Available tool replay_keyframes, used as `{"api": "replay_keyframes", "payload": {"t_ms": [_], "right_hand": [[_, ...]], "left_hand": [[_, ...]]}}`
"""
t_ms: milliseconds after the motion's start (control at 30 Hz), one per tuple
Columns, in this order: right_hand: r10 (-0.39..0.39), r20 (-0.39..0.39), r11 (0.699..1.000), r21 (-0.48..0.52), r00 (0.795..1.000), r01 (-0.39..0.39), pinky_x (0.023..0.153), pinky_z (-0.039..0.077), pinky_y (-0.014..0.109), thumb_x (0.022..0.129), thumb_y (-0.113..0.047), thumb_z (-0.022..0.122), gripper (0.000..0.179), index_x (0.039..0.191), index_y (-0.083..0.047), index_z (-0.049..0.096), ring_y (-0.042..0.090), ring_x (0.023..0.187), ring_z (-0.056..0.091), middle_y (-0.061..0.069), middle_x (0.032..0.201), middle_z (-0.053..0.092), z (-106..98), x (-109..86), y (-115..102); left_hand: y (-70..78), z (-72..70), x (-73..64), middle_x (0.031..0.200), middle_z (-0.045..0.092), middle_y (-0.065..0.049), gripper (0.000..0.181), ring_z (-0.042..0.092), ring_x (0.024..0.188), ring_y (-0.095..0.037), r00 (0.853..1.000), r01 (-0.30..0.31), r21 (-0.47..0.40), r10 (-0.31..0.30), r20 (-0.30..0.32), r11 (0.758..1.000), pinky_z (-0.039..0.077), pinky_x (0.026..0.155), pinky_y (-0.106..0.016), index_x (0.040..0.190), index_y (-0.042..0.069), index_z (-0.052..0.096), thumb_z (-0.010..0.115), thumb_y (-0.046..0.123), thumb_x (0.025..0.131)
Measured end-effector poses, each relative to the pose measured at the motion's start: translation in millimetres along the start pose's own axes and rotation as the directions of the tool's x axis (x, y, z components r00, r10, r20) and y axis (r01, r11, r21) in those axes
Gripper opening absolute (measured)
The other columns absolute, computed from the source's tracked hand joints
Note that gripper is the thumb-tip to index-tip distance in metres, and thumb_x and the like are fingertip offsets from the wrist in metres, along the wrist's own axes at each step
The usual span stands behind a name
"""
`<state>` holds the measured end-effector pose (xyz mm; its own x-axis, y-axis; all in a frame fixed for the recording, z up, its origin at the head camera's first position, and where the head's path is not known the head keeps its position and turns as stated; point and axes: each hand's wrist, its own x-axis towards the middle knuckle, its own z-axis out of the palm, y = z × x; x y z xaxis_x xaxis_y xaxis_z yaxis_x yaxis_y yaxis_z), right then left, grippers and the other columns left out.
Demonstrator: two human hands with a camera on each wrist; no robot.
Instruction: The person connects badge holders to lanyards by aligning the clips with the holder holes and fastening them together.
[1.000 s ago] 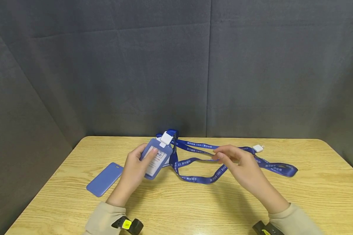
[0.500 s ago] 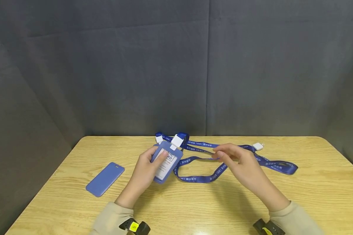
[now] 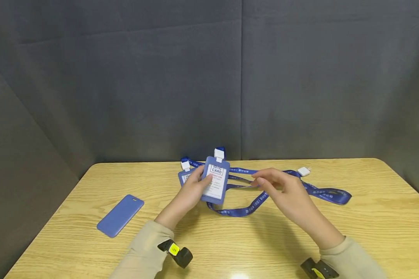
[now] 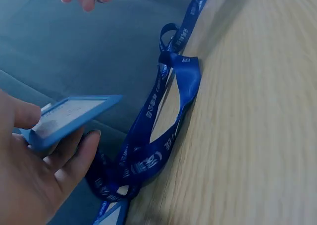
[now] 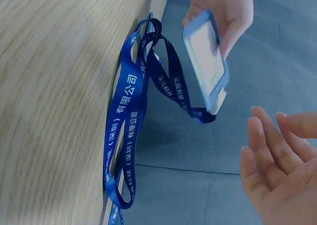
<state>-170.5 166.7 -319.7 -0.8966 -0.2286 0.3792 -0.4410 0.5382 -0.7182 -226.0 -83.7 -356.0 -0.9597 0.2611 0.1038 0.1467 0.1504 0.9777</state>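
Observation:
My left hand [image 3: 190, 190] grips a blue badge holder [image 3: 225, 186] above the table, thumb on its front and fingers behind. A printed ID card shows in its window. From its white clip [image 3: 219, 153] runs a blue lanyard [image 3: 242, 212] with white lettering. Behind the hand, partly hidden, lies a second badge holder [image 3: 182, 179] with its own white clip [image 3: 185, 165]. My right hand [image 3: 284, 190] hovers over the lanyards with fingers bent loosely. In the right wrist view this right hand [image 5: 280, 168] holds nothing and is apart from the badge holder [image 5: 205, 61].
A plain blue badge cover [image 3: 120, 216] lies on the wooden table [image 3: 230, 244] at the left. Toward the back right is a loose white clip [image 3: 303, 171] on a lanyard, near a folded lanyard end [image 3: 336, 196]. A grey cloth backdrop [image 3: 209, 77] stands behind.
My left hand has moved right with the badge holder, which has turned more upright. The second badge holder behind it shows more. The right hand has stayed nearly still.

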Motion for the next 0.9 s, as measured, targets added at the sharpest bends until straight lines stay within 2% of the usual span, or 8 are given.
{"api": "replay_keyframes", "payload": {"t_ms": [167, 267, 367, 500, 633, 767, 900], "right_hand": [[-0.004, -0.015, 1.000, -0.015, 1.000, 0.004, 0.082, 0.052, 0.043, 0.103, -0.027, 0.057, 0.019, 0.113, -0.018, 0.069, 0.014, 0.094, 0.069, -0.007, 0.100, 0.073, -2.7, -3.3, 0.8], [-0.008, -0.018, 1.000, -0.019, 1.000, 0.007, 0.080, 0.053, 0.039, 0.103, -0.026, 0.057, 0.018, 0.113, -0.017, 0.069, 0.013, 0.093, 0.069, -0.008, 0.099, 0.073, -3.7, -3.1, 0.3], [0.002, -0.009, 1.000, -0.013, 1.000, -0.002, 0.079, 0.053, 0.041, 0.103, -0.024, 0.057, 0.018, 0.113, -0.016, 0.069, 0.014, 0.092, 0.069, -0.006, 0.099, 0.073, -3.3, -2.3, -0.1], [0.011, 0.004, 1.000, -0.009, 1.000, -0.011, 0.080, 0.053, 0.044, 0.103, -0.022, 0.057, 0.018, 0.114, -0.014, 0.069, 0.014, 0.092, 0.069, -0.004, 0.100, 0.073, -2.0, -2.0, 0.0], [0.012, 0.002, 1.000, -0.015, 1.000, -0.012, 0.077, 0.053, 0.042, 0.103, -0.021, 0.057, 0.019, 0.115, -0.013, 0.069, 0.014, 0.089, 0.070, -0.003, 0.101, 0.073, -1.7, -1.6, 0.1], [0.017, 0.015, 1.000, -0.007, 1.000, -0.017, 0.077, 0.054, 0.040, 0.103, -0.021, 0.056, 0.020, 0.116, -0.013, 0.068, 0.012, 0.089, 0.069, -0.004, 0.101, 0.073, -1.9, -0.6, -0.6], [0.020, 0.031, 1.000, 0.002, 0.999, -0.021, 0.076, 0.054, 0.038, 0.103, -0.022, 0.056, 0.019, 0.116, -0.014, 0.068, 0.012, 0.089, 0.069, -0.003, 0.102, 0.073, -0.9, 0.8, -1.3]], "left_hand": [[-2.6, 11.0, 20.0, 0.119, 0.062, -0.024, 0.047, 0.063, 0.089, -0.016, 0.994, 0.110, -0.124, -0.110, 0.008, 0.986, 0.055, 0.082, -0.035, 0.149, -0.007, 0.033, 0.041, 0.007, 0.104], [-6.2, 15.6, 30.7, 0.117, 0.063, -0.022, 0.048, 0.064, 0.088, -0.017, 0.984, 0.175, -0.126, -0.178, -0.011, 0.977, 0.056, 0.081, -0.037, 0.150, -0.003, 0.034, 0.042, 0.009, 0.105], [-10.8, 19.4, 40.5, 0.119, 0.063, -0.022, 0.046, 0.066, 0.093, -0.022, 0.978, 0.203, -0.110, -0.207, -0.019, 0.973, 0.056, 0.082, -0.038, 0.149, -0.004, 0.036, 0.042, 0.009, 0.106], [-16.1, 23.7, 49.4, 0.124, 0.063, -0.023, 0.042, 0.067, 0.102, -0.030, 0.980, 0.199, -0.057, -0.200, -0.021, 0.978, 0.056, 0.082, -0.039, 0.145, -0.005, 0.041, 0.045, 0.009, 0.106], [-16.4, 26.1, 52.7, 0.131, 0.059, -0.024, 0.042, 0.064, 0.110, -0.036, 0.984, 0.179, -0.002, -0.179, -0.013, 0.984, 0.056, 0.083, -0.040, 0.144, -0.004, 0.043, 0.048, 0.007, 0.104], [-13.1, 24.7, 52.8, 0.136, 0.054, -0.025, 0.051, 0.062, 0.112, -0.036, 0.986, 0.163, 0.040, -0.161, -0.034, 0.986, 0.055, 0.085, -0.040, 0.149, -0.006, 0.032, 0.051, 0.006, 0.103], [-9.1, 19.6, 49.9, 0.141, 0.049, -0.027, 0.056, 0.058, 0.118, -0.036, 0.988, 0.142, 0.121, -0.133, -0.078, 0.982, 0.050, 0.094, -0.042, 0.150, -0.010, 0.028, 0.052, 0.005, 0.101]]}}
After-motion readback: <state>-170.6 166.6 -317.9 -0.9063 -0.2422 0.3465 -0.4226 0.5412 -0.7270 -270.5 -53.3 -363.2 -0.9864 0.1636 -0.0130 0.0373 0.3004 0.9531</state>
